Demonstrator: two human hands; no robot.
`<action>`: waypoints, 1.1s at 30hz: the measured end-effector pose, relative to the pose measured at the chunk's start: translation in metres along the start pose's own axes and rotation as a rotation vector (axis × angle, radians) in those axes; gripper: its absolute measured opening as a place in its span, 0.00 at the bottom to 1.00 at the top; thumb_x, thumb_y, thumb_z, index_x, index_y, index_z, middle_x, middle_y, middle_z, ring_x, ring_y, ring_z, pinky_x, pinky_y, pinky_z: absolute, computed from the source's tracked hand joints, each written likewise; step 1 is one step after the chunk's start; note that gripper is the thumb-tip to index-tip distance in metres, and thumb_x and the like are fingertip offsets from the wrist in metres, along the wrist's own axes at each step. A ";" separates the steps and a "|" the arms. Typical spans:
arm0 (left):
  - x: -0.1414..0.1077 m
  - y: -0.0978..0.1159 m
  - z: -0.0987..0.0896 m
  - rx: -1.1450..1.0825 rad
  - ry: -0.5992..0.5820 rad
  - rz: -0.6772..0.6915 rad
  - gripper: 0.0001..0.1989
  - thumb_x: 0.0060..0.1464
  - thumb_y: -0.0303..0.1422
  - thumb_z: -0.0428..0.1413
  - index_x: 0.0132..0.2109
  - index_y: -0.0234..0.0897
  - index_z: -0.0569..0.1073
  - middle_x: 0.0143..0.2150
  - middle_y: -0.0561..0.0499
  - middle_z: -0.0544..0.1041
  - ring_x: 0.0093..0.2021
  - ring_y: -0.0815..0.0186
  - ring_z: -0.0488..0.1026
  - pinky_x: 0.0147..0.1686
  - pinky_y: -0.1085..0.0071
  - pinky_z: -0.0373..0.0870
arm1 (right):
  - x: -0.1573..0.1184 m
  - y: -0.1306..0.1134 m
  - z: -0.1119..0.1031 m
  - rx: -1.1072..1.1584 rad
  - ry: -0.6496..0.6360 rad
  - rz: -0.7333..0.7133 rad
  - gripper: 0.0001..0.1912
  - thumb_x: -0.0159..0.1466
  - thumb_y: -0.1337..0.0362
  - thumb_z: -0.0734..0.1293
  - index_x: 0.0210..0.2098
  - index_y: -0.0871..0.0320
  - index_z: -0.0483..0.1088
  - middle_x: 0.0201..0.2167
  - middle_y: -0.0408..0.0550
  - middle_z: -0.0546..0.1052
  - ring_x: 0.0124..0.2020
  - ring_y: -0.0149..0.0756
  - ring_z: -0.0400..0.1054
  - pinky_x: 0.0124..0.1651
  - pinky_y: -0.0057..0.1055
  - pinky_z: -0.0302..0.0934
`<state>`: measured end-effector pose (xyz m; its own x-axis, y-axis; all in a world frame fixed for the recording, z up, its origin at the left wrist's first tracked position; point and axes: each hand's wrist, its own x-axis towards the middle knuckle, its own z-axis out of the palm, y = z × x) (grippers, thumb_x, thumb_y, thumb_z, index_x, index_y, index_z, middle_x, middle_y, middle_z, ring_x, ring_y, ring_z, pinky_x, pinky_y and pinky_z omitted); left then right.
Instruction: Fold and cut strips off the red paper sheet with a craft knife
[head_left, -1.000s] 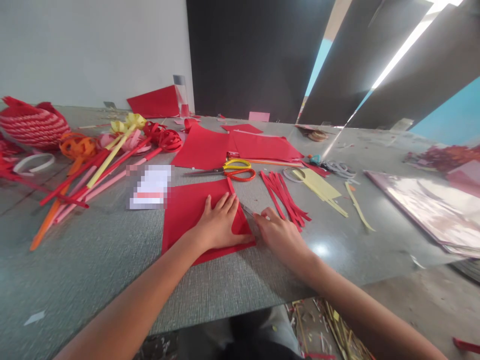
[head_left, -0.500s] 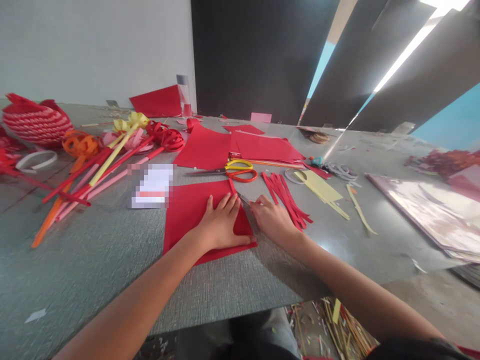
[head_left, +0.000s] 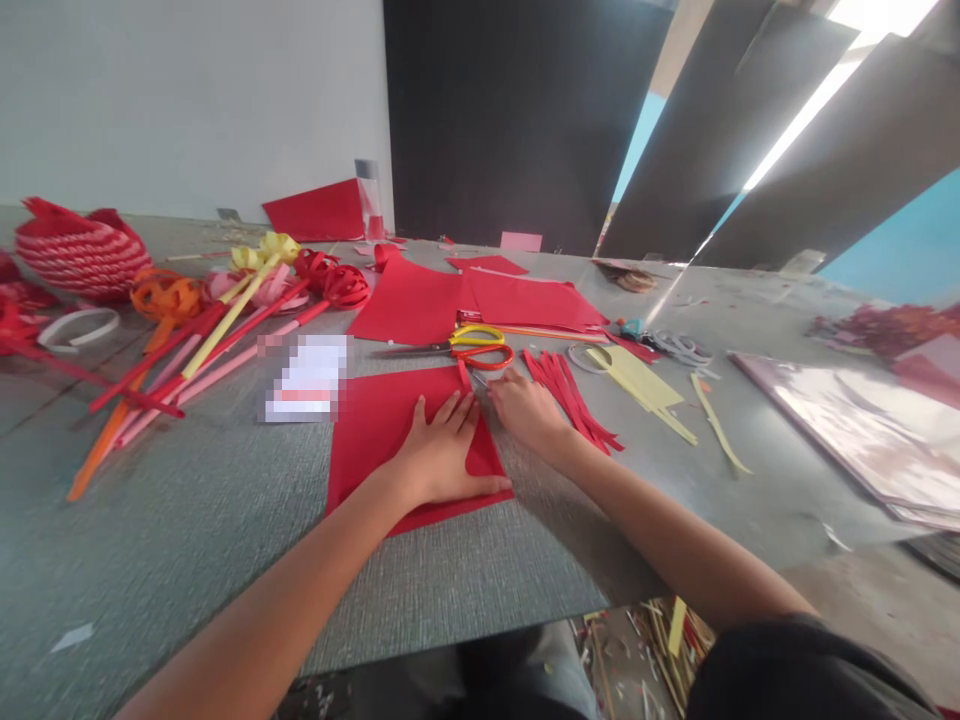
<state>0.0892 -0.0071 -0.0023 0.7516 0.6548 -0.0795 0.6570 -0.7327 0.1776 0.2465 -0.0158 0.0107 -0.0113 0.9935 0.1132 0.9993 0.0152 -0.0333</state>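
A red paper sheet (head_left: 367,425) lies on the grey table in front of me. My left hand (head_left: 442,450) rests flat on its right part, fingers and thumb spread. By the sheet's upper right edge, my right hand (head_left: 525,405) is closed around a thin metal blade (head_left: 481,380), mostly hidden by the fingers. A narrow red strip at the sheet's upper right corner stands slightly apart from the sheet. Just beyond it lie scissors (head_left: 480,347) with yellow and orange handles. Cut red strips (head_left: 570,400) sit to the right of my right hand.
More red sheets (head_left: 420,300) lie behind the scissors. Paper flowers on sticks (head_left: 217,330) and a red-and-white basket (head_left: 82,255) are at the left. Yellow paper (head_left: 641,380), a roll of tape (head_left: 590,358) and a large flat packet (head_left: 847,430) are on the right. A bottle (head_left: 369,200) stands at the back.
My right hand has moved slightly away from me along the sheet's right edge, with the blade still in it. My left hand stays in place on the sheet.
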 end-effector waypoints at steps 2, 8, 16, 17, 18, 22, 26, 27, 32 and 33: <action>0.000 -0.001 0.001 -0.005 -0.001 0.001 0.52 0.45 0.64 0.42 0.67 0.31 0.45 0.68 0.39 0.43 0.67 0.45 0.37 0.59 0.39 0.30 | 0.003 0.001 0.000 0.033 0.007 0.009 0.18 0.68 0.64 0.50 0.46 0.57 0.68 0.49 0.53 0.69 0.39 0.38 0.70 0.35 0.31 0.60; -0.003 -0.004 0.001 -0.014 0.008 0.025 0.49 0.44 0.65 0.42 0.67 0.39 0.47 0.69 0.42 0.37 0.68 0.47 0.36 0.60 0.41 0.29 | -0.018 0.007 0.002 0.119 0.030 0.061 0.17 0.67 0.59 0.54 0.51 0.59 0.63 0.46 0.53 0.71 0.40 0.39 0.70 0.37 0.31 0.60; -0.004 -0.004 -0.002 -0.014 -0.037 -0.004 0.51 0.48 0.62 0.39 0.67 0.27 0.40 0.68 0.38 0.39 0.68 0.53 0.35 0.61 0.45 0.29 | -0.057 0.031 0.007 0.397 0.114 0.161 0.21 0.63 0.64 0.58 0.55 0.59 0.59 0.45 0.56 0.75 0.48 0.46 0.68 0.45 0.40 0.62; -0.003 -0.004 -0.003 -0.005 -0.033 -0.003 0.50 0.49 0.62 0.38 0.67 0.27 0.42 0.68 0.38 0.40 0.68 0.53 0.36 0.62 0.46 0.30 | -0.060 0.031 0.008 0.466 0.116 0.151 0.20 0.63 0.65 0.58 0.55 0.58 0.59 0.45 0.55 0.75 0.48 0.45 0.69 0.45 0.40 0.62; -0.003 -0.004 -0.003 0.005 -0.023 0.000 0.49 0.50 0.61 0.38 0.66 0.27 0.44 0.68 0.38 0.41 0.68 0.53 0.36 0.62 0.47 0.31 | -0.063 0.030 0.009 0.544 0.115 0.127 0.19 0.63 0.65 0.58 0.54 0.57 0.59 0.45 0.54 0.75 0.48 0.43 0.69 0.46 0.39 0.62; -0.002 -0.008 -0.002 0.026 0.025 0.057 0.47 0.49 0.61 0.41 0.65 0.30 0.50 0.67 0.37 0.48 0.68 0.53 0.41 0.62 0.48 0.34 | -0.068 0.015 0.010 0.782 0.067 -0.019 0.19 0.63 0.68 0.57 0.55 0.59 0.56 0.45 0.53 0.75 0.48 0.37 0.69 0.47 0.35 0.62; 0.000 -0.010 -0.001 0.024 0.018 0.134 0.48 0.47 0.60 0.47 0.65 0.29 0.51 0.66 0.36 0.51 0.67 0.52 0.45 0.62 0.46 0.33 | -0.069 0.003 0.007 0.638 0.015 -0.008 0.22 0.65 0.68 0.55 0.59 0.58 0.52 0.42 0.53 0.76 0.43 0.40 0.71 0.43 0.36 0.62; 0.000 -0.010 -0.001 0.021 0.009 0.144 0.48 0.47 0.60 0.47 0.65 0.29 0.51 0.66 0.36 0.51 0.67 0.52 0.44 0.62 0.45 0.32 | -0.070 0.003 0.006 0.568 0.000 0.004 0.23 0.65 0.67 0.54 0.60 0.58 0.51 0.41 0.54 0.77 0.42 0.42 0.72 0.41 0.37 0.62; -0.002 -0.007 -0.003 0.013 -0.020 0.154 0.47 0.47 0.61 0.46 0.65 0.34 0.51 0.68 0.40 0.48 0.68 0.51 0.37 0.62 0.46 0.31 | -0.071 0.028 -0.002 0.253 -0.048 0.091 0.23 0.66 0.64 0.53 0.60 0.59 0.53 0.39 0.57 0.77 0.38 0.48 0.73 0.35 0.37 0.60; -0.002 -0.007 -0.003 0.018 -0.017 0.151 0.47 0.46 0.61 0.46 0.65 0.34 0.52 0.68 0.39 0.48 0.68 0.51 0.37 0.62 0.46 0.31 | -0.070 0.036 -0.004 0.216 -0.052 0.116 0.23 0.66 0.63 0.52 0.60 0.58 0.54 0.39 0.57 0.77 0.38 0.48 0.73 0.34 0.36 0.59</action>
<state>0.0829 -0.0033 -0.0004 0.8426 0.5340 -0.0701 0.5375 -0.8256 0.1716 0.2831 -0.0855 0.0053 0.0952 0.9944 0.0454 0.9636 -0.0806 -0.2550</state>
